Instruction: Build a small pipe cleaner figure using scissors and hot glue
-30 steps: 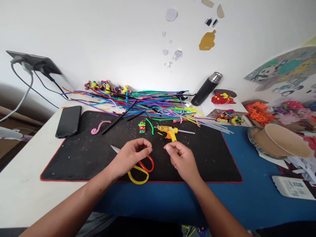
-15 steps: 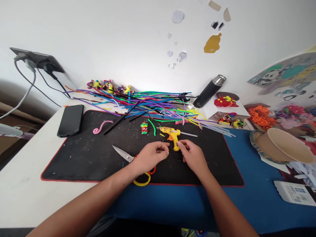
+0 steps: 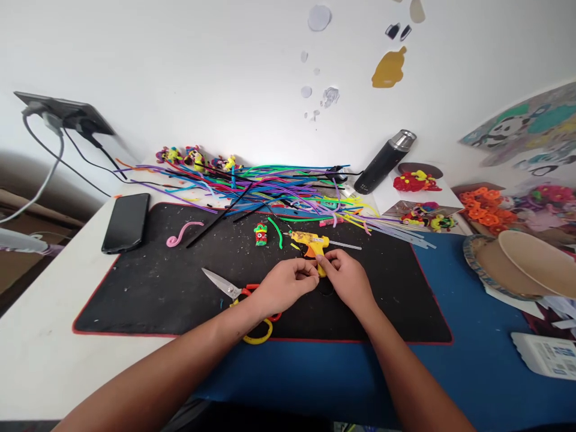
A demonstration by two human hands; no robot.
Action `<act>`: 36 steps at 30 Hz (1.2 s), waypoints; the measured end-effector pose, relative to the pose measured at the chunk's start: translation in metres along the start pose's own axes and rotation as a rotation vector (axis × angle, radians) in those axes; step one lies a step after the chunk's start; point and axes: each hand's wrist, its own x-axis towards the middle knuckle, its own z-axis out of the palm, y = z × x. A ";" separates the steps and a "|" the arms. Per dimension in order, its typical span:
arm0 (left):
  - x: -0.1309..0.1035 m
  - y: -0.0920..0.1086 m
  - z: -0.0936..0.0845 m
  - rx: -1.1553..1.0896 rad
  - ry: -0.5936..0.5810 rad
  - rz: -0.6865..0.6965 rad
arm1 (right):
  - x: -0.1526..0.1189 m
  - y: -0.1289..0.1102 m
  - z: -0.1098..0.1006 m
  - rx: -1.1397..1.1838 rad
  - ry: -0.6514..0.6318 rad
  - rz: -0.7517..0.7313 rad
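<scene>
My left hand [image 3: 290,285] is closed in a pinch, thumb and fingertips together; anything between them is too small to make out. Close to its fingertips is my right hand [image 3: 346,277], fingers curled and thumb pressed in, its grip hidden. Just beyond both hands lies a yellow hot glue gun [image 3: 310,240] with a clear glue stick in its back, its handle partly covered by my right hand. Orange-and-yellow scissors [image 3: 227,286] lie partly under my left wrist. A small red-and-green figure [image 3: 260,234] with an eye stands beside a green pipe cleaner piece [image 3: 276,233].
A pink curled pipe cleaner [image 3: 182,234] lies on the black mat [image 3: 153,282]. Many coloured pipe cleaners [image 3: 270,189] are heaped along the wall. A phone [image 3: 126,222] is at left; a black thermos [image 3: 384,162] leans at back right, near a cardboard bowl [image 3: 477,270].
My left hand has moved right, and my right hand slightly left and up, so their fingertips are now nearly together before the glue gun handle. The view has shifted slightly.
</scene>
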 end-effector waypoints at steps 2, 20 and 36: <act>-0.001 0.001 0.003 -0.001 0.006 0.026 | 0.000 0.004 0.000 0.113 -0.002 0.019; -0.042 0.025 0.022 -0.068 0.002 0.196 | -0.027 -0.012 -0.002 0.796 -0.147 0.084; -0.047 0.008 -0.039 -0.028 0.385 0.093 | -0.028 -0.029 0.003 1.047 -0.252 0.056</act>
